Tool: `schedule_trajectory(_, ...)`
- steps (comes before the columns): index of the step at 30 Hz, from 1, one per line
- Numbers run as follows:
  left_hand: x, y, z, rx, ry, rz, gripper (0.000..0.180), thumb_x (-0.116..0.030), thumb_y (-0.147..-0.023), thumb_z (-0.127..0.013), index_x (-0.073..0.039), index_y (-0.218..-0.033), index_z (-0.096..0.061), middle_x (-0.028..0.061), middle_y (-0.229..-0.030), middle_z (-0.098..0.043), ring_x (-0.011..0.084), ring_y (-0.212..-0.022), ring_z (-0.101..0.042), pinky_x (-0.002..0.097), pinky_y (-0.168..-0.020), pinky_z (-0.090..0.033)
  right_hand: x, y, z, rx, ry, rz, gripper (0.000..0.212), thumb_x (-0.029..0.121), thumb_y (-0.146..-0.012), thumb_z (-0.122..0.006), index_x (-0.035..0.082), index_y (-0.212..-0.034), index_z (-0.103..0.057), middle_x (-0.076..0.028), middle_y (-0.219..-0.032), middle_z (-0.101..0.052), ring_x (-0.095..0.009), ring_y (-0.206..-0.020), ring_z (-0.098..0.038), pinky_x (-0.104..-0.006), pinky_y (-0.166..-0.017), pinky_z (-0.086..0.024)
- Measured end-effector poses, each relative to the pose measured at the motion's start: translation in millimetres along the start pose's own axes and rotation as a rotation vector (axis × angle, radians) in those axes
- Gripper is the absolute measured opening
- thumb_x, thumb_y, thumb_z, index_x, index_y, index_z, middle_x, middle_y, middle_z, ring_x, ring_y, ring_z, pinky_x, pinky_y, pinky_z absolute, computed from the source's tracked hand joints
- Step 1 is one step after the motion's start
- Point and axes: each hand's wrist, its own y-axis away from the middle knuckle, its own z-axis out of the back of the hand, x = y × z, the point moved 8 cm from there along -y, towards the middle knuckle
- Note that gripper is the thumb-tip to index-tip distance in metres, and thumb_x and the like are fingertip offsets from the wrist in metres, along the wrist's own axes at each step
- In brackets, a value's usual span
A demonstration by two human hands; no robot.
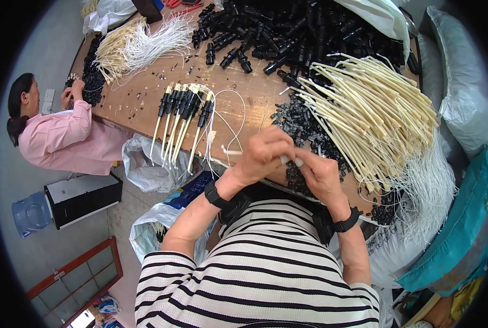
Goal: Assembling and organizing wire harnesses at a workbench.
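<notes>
My left hand (264, 152) is closed around a thin cream-coloured stick (232, 152), whose tip pokes out to the left of the fist. Close beside it, the fingers of my right hand (321, 174) are pinched together, and the fingertips of both hands meet. Something whitish shows between them; the fingers cover what the right hand holds. Below the hands, small black plastic pieces (296, 174) lie along the table edge. To the left, several cream sticks with black plastic fittings (185, 104) on them lie in a row, white cords trailing beside them.
Many cream sticks (375, 117) with white cords (429, 186) are heaped on the right. Black fittings (287, 33) form a large pile at the back of the wooden table (145, 95). Another stick bundle (118, 49) lies far left, near a person in pink (63, 128). Stuffed sacks (465, 87) stand right.
</notes>
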Motion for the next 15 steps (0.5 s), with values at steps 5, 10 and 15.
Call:
schedule_trajectory(5, 67, 6, 10, -0.109, -0.234, 0.426, 0.026, 0.007, -0.071, -0.062, -0.003, -0.095, -0.064, 0.0103, -0.081, -0.061, 0.0224, -0.073, -0.061, 0.0315, -0.064, -0.049, -28, 13, 2, 0.003, 0.005, -0.299, 0.011, 0.008, -0.084, -0.062, 0.003, -0.091, -0.068, -0.006, -0.056, -0.055, -0.014, -0.049, -0.051, -0.0279, -0.048, -0.040)
schedule_trajectory(10, 104, -5, 9, 0.031, -0.386, 0.312, 0.028, 0.005, -0.072, -0.063, -0.003, -0.099, -0.064, 0.0097, -0.082, -0.061, 0.0232, -0.074, -0.061, 0.0341, -0.067, -0.050, -44, 21, 7, -0.029, -0.075, -0.434, 0.011, 0.011, -0.083, -0.062, 0.002, -0.086, -0.068, -0.004, -0.050, -0.048, -0.009, -0.045, -0.044, -0.0262, -0.046, -0.035)
schedule_trajectory(15, 100, -11, 9, -0.016, -0.376, 0.349, 0.025, 0.004, -0.072, -0.064, -0.004, -0.096, -0.065, 0.0094, -0.083, -0.061, 0.0225, -0.073, -0.061, 0.0339, -0.066, -0.048, -54, 25, 9, -0.059, -0.103, -0.511, 0.013, 0.012, -0.083, -0.062, 0.001, -0.086, -0.068, -0.002, -0.050, -0.045, -0.006, -0.047, -0.040, -0.0249, -0.046, -0.033)
